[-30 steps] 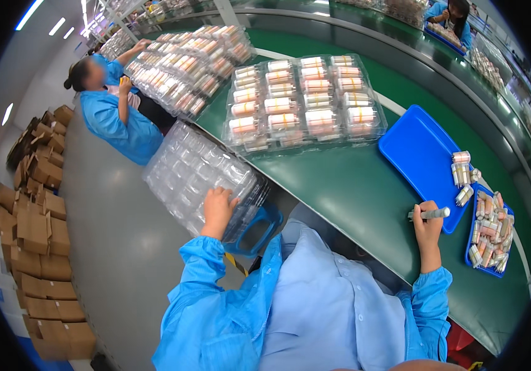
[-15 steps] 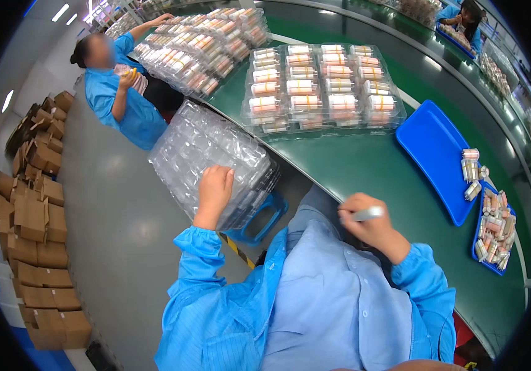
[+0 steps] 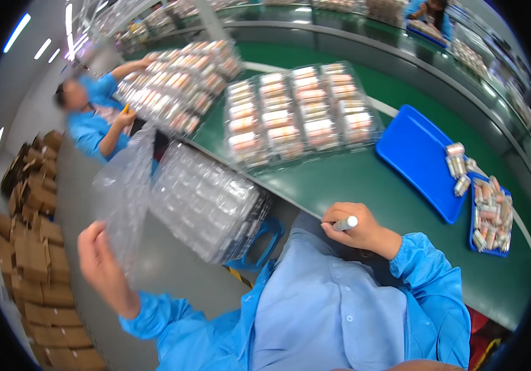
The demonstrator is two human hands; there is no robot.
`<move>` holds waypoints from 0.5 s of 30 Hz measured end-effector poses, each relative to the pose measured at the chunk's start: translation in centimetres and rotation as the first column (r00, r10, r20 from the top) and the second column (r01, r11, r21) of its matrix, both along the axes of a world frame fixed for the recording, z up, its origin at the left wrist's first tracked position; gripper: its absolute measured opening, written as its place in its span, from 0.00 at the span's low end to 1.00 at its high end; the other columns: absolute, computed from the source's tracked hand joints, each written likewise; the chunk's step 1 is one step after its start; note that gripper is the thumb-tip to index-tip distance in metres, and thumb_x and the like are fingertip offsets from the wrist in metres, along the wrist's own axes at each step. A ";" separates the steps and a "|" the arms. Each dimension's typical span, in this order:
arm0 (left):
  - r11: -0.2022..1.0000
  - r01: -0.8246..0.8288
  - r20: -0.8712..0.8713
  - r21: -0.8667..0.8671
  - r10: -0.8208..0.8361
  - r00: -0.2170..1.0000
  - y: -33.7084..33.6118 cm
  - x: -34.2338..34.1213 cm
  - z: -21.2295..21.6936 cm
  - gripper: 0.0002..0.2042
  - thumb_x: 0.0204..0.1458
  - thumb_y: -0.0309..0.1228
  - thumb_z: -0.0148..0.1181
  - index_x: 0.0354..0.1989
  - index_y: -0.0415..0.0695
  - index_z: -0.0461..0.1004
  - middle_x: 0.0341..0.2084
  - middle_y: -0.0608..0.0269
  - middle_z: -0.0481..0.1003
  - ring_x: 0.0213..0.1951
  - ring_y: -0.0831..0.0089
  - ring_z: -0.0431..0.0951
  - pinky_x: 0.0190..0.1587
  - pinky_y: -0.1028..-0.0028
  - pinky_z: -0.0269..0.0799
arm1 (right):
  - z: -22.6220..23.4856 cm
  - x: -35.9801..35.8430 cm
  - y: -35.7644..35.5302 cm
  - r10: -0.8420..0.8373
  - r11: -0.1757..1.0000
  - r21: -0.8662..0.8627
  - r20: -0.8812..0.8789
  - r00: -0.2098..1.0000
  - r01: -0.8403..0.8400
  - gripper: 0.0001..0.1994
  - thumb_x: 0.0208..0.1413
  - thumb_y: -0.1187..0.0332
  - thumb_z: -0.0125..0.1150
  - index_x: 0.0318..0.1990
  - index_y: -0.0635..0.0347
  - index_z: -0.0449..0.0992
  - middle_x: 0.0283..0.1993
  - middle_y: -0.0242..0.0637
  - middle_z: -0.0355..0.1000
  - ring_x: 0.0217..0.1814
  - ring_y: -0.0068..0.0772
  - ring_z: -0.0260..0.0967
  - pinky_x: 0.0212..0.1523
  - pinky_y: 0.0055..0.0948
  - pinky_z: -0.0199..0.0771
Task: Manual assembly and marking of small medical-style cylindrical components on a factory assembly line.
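My left hand (image 3: 103,264) grips the edge of a thin clear plastic sheet (image 3: 130,198), raised beside a stack of clear moulded plastic trays (image 3: 207,198). Motion blurs the sheet, so its exact shape does not show. The stack rests on a blue stool (image 3: 264,244) beside the table. In front of my body, near the table edge, my right hand (image 3: 355,226) is closed around a white pen-like cylinder (image 3: 345,224), its round end pointing up.
Filled clear trays of banded small cylinders (image 3: 302,111) stand on the green table (image 3: 302,185). A large blue tray (image 3: 423,167) and a smaller blue tray of loose cylinders (image 3: 491,213) lie at right. A co-worker (image 3: 95,117) stands at far left by another filled stack; cardboard boxes (image 3: 36,260) line the left.
My left hand has moved left and down from the tray stack, pulling the clear plastic sheet off it. My right hand stays near the table edge with the pen-like cylinder tilted differently. The view has shifted.
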State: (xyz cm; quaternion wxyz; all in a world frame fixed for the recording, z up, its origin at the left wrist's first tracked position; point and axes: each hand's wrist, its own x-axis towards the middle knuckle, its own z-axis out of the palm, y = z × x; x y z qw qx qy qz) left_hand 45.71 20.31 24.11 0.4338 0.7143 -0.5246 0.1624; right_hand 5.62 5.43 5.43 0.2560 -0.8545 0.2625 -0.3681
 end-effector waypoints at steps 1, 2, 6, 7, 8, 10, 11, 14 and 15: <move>1.000 0.009 -0.091 -0.014 -0.010 0.996 0.0 0.4 0.5 0.07 0.65 0.24 0.52 0.44 0.34 0.74 0.39 0.64 0.74 0.44 0.74 0.73 0.50 0.74 0.68 | -0.1 -1.1 0.2 -0.045 0.999 0.013 0.008 0.999 0.045 0.04 0.55 0.69 0.67 0.32 0.57 0.78 0.32 0.34 0.76 0.31 0.40 0.76 0.31 0.37 0.76; 0.995 0.089 -0.178 -0.035 -0.094 0.980 0.4 0.8 0.9 0.08 0.66 0.25 0.52 0.45 0.33 0.74 0.40 0.65 0.74 0.45 0.74 0.72 0.51 0.74 0.68 | -0.5 -2.1 0.4 -0.088 0.996 0.023 0.018 0.996 0.088 0.04 0.55 0.69 0.67 0.32 0.57 0.78 0.32 0.34 0.76 0.30 0.40 0.76 0.31 0.37 0.76; 0.845 0.308 -0.181 -0.438 -0.419 0.890 0.5 2.1 2.6 0.12 0.67 0.28 0.52 0.51 0.32 0.75 0.44 0.63 0.75 0.47 0.74 0.73 0.55 0.73 0.67 | -1.4 -4.0 0.6 -0.116 0.993 0.037 0.073 0.991 0.114 0.04 0.55 0.70 0.68 0.32 0.56 0.78 0.32 0.34 0.76 0.30 0.39 0.75 0.30 0.36 0.75; 0.811 0.394 -0.134 -0.432 -0.489 0.862 -0.5 3.6 3.2 0.14 0.68 0.28 0.50 0.56 0.33 0.74 0.46 0.59 0.74 0.50 0.70 0.73 0.58 0.69 0.66 | -1.4 -4.4 0.7 -0.125 0.992 0.035 0.087 0.988 0.122 0.03 0.54 0.71 0.68 0.31 0.56 0.78 0.32 0.33 0.76 0.30 0.38 0.75 0.29 0.35 0.75; 0.819 0.422 -0.007 -0.388 -0.461 0.887 -1.8 4.5 2.1 0.13 0.67 0.28 0.51 0.54 0.33 0.74 0.46 0.59 0.75 0.51 0.69 0.72 0.58 0.68 0.66 | -1.5 -4.8 0.8 -0.135 0.991 0.034 0.103 0.985 0.132 0.03 0.54 0.72 0.68 0.31 0.55 0.78 0.31 0.33 0.76 0.29 0.37 0.75 0.28 0.34 0.75; 0.846 0.439 0.250 -0.304 -0.373 0.893 -6.2 2.4 2.0 0.11 0.65 0.27 0.53 0.51 0.34 0.75 0.45 0.57 0.75 0.53 0.66 0.72 0.59 0.67 0.66 | -1.6 -4.8 1.1 -0.122 0.992 0.028 0.131 0.984 0.119 0.04 0.54 0.72 0.68 0.31 0.55 0.78 0.31 0.32 0.76 0.29 0.37 0.75 0.28 0.34 0.74; 0.789 0.566 0.238 -0.239 -0.517 0.822 -8.6 -0.2 1.9 0.10 0.62 0.23 0.52 0.49 0.35 0.76 0.44 0.59 0.75 0.52 0.67 0.72 0.57 0.67 0.67 | -1.8 -4.9 1.2 -0.116 0.993 0.033 0.142 0.983 0.112 0.04 0.55 0.70 0.68 0.31 0.55 0.78 0.31 0.33 0.76 0.29 0.38 0.75 0.28 0.35 0.74; 0.723 0.681 0.262 0.113 -0.683 0.682 -18.1 -1.9 -2.5 0.09 0.55 0.17 0.53 0.42 0.37 0.77 0.45 0.57 0.77 0.52 0.63 0.74 0.57 0.66 0.67 | -2.3 -6.2 1.6 -0.155 0.988 0.033 0.097 0.983 0.153 0.05 0.56 0.68 0.67 0.31 0.55 0.78 0.31 0.33 0.75 0.28 0.40 0.74 0.28 0.37 0.74; 0.699 0.689 0.263 0.192 -0.713 0.650 -20.6 -2.6 -3.6 0.09 0.54 0.16 0.52 0.39 0.38 0.77 0.45 0.57 0.76 0.52 0.63 0.73 0.57 0.67 0.67 | -2.4 -6.4 1.7 -0.158 0.987 0.035 0.090 0.983 0.155 0.05 0.56 0.68 0.67 0.31 0.55 0.78 0.31 0.33 0.75 0.28 0.40 0.74 0.28 0.37 0.73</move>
